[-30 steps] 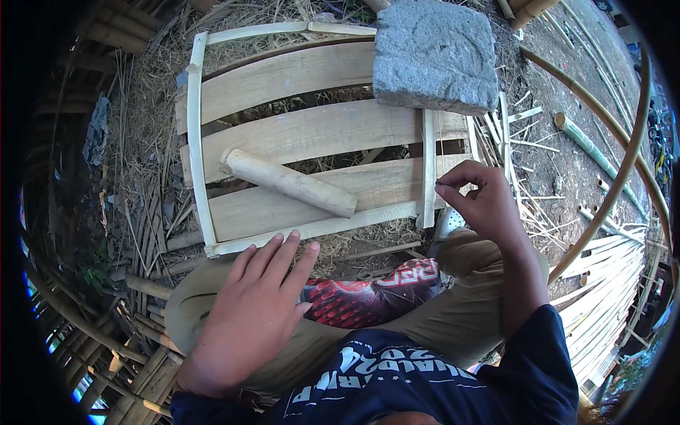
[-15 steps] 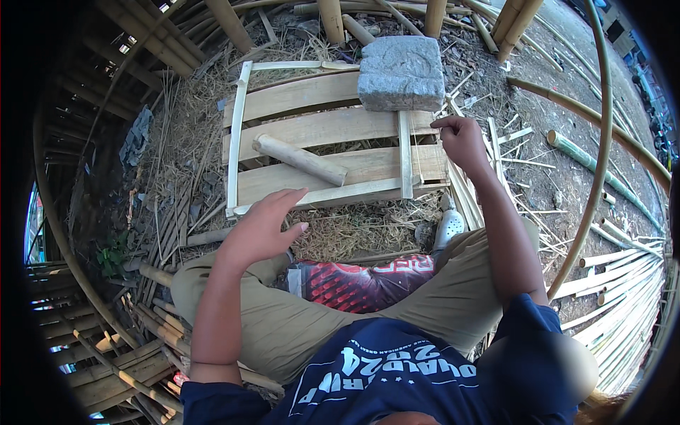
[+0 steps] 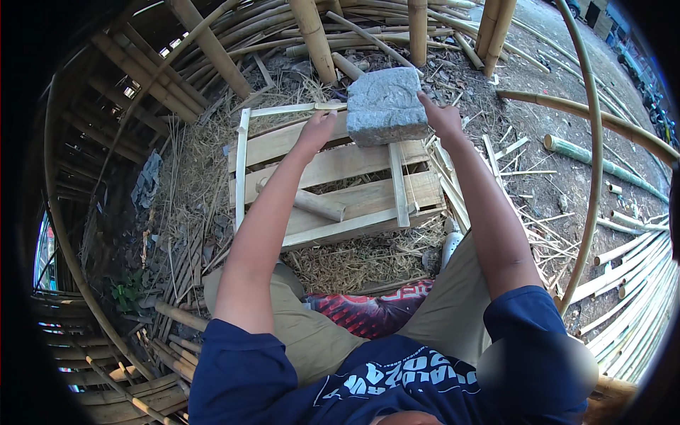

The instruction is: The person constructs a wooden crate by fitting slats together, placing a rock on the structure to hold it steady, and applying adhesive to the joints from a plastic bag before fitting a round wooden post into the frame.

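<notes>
A grey stone block (image 3: pixel 387 106) rests on the far right part of a low slatted wooden platform (image 3: pixel 333 161), weighing down the ends of pale bamboo strips. My right hand (image 3: pixel 442 119) is at the block's right side, a finger stretched out against it. Just left of the block, my left hand (image 3: pixel 317 131) has its fingers closed at the far bamboo strip (image 3: pixel 283 110); part of the grip is hidden. A short round bamboo piece (image 3: pixel 319 205) lies across the slats. Another thin strip (image 3: pixel 398 180) runs from under the block toward me.
Split bamboo strips (image 3: pixel 630 294) fan out at the right, near a green bamboo pole (image 3: pixel 602 164). Upright bamboo posts (image 3: pixel 312 39) stand beyond the platform. A curved pole (image 3: pixel 593 142) arches up on the right. Straw (image 3: pixel 354 262) covers the ground before my legs.
My left hand has reached forward from the near edge to the far strip beside the block. My right hand has shifted up to the block's right side. The view has tilted slightly.
</notes>
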Motion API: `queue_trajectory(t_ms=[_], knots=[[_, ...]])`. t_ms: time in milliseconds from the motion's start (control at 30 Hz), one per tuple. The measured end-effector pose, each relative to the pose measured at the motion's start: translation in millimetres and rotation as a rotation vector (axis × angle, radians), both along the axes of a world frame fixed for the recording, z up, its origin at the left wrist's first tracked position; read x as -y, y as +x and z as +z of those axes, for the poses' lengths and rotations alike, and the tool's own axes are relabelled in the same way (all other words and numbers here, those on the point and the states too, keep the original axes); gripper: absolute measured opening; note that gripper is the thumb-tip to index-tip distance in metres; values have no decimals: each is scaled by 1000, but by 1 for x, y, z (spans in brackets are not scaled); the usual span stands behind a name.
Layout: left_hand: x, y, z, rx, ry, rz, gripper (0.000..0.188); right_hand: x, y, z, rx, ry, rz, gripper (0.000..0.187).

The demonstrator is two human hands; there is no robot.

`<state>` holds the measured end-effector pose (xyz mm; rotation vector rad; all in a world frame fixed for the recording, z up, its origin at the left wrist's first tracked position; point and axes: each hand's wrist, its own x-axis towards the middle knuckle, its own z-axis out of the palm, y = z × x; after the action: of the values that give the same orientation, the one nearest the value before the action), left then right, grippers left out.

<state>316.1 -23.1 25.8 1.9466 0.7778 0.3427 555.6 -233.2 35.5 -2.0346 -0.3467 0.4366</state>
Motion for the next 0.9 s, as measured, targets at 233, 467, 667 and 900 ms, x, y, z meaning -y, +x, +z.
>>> queue_trajectory(t_ms=[233, 467, 667, 900], knots=[[-4, 70, -48, 205, -429, 125, 79, -24, 3, -16, 95, -143, 123, 70], [27, 79, -44, 251, -410, 364, 66, -13, 7, -11, 135, -116, 192, 66], [11, 42, -15, 333, -376, 373, 65, -26, -18, 2, 102, -94, 291, 65], [0, -4, 28, 365, -307, 404, 73, -60, -43, -7, -8, 173, 373, 64]])
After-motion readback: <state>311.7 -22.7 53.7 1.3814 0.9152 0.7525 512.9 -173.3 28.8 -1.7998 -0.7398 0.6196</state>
